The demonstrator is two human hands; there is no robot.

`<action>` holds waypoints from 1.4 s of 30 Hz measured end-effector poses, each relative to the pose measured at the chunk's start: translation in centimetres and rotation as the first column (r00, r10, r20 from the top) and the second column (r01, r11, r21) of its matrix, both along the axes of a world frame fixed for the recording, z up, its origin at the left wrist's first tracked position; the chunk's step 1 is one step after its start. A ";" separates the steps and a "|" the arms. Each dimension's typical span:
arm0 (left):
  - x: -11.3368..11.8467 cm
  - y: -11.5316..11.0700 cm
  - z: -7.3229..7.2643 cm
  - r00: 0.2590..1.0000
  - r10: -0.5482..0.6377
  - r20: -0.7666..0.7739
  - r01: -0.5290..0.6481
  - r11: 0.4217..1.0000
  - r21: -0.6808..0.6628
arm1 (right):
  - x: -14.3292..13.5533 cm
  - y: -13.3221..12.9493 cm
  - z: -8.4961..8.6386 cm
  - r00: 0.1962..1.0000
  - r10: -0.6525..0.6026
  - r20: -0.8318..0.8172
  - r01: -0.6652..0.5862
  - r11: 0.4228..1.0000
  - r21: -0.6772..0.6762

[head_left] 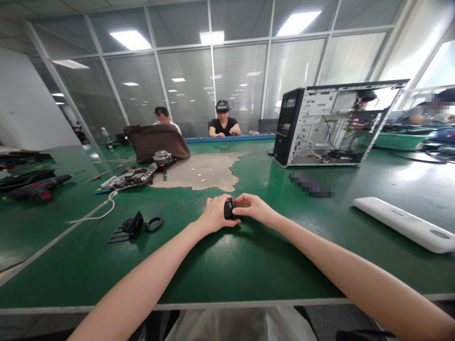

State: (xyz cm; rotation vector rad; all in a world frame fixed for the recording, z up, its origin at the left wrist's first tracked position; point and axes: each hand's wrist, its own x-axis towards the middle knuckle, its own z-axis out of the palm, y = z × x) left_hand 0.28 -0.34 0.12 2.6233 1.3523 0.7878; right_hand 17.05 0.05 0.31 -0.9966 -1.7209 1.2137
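Note:
Near the middle of the green table (227,270), a small black rounded device (228,208) is held just above or on the surface; which of the two I cannot tell. My left hand (215,213) wraps round its left side. From the right, my right hand (254,208) pinches it with thumb and fingertips. The fingers hide much of the device, so its exact kind does not show. To the left lie a black bracket (132,225) with a slotted flat base and a black ring (154,224).
An open computer case (320,125) stands at the back right, with a long white device (405,223) nearer. Circuit boards (130,179), a white cable (106,212) and a power drill (42,188) lie left. A brown bag (156,142) stands behind. Several people sit beyond.

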 end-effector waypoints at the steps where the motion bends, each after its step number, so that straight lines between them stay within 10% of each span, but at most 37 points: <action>1: 0.0 0.0 0.0 1.000 0.001 -0.001 -0.001 1.000 0.007 | 0.0 0.0 0.0 1.000 0.006 0.005 -0.006 1.000 0.017; 14: 0.1 0.0 0.0 1.000 0.001 0.007 -0.001 1.000 -0.019 | -0.1 -2.6 0.1 0.976 -0.084 0.200 0.000 0.922 0.387; 23: 0.1 0.1 0.0 1.000 -0.001 0.026 0.003 0.999 -0.045 | 0.2 -0.9 -0.2 0.994 0.101 -0.040 -0.092 0.979 0.181; 42: 0.0 0.1 0.1 1.000 0.009 0.015 -0.008 0.998 -0.063 | 0.1 -0.9 -0.2 0.997 0.061 -0.043 -0.057 0.995 0.087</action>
